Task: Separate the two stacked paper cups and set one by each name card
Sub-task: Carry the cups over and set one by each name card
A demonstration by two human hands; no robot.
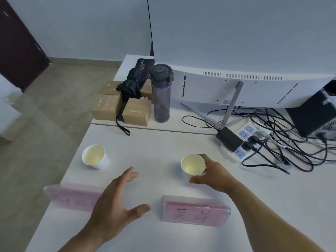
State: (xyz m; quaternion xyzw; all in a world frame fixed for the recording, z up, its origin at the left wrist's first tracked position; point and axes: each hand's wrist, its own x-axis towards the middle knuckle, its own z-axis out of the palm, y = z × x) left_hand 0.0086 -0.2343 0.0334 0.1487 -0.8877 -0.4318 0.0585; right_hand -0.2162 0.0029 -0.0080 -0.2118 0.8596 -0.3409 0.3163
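Observation:
Two white paper cups stand apart on the white table (pixel 154 153). The left cup (pixel 95 156) stands upright and free, behind the left pink name card (pixel 71 197). My right hand (pixel 212 172) wraps around the right cup (pixel 193 164), which sits behind the right pink name card (pixel 195 211). My left hand (pixel 116 202) hovers open with fingers spread between the two cards, partly covering the left card's right end. It touches neither cup.
Behind the cups stand a dark water bottle (pixel 161 93), brown cardboard boxes (pixel 136 111) with a black folded umbrella (pixel 131 86), and a white monitor (pixel 236 88). A power strip (pixel 243 140) and tangled black cables (pixel 283 142) lie at the right. The table's left edge drops to the floor.

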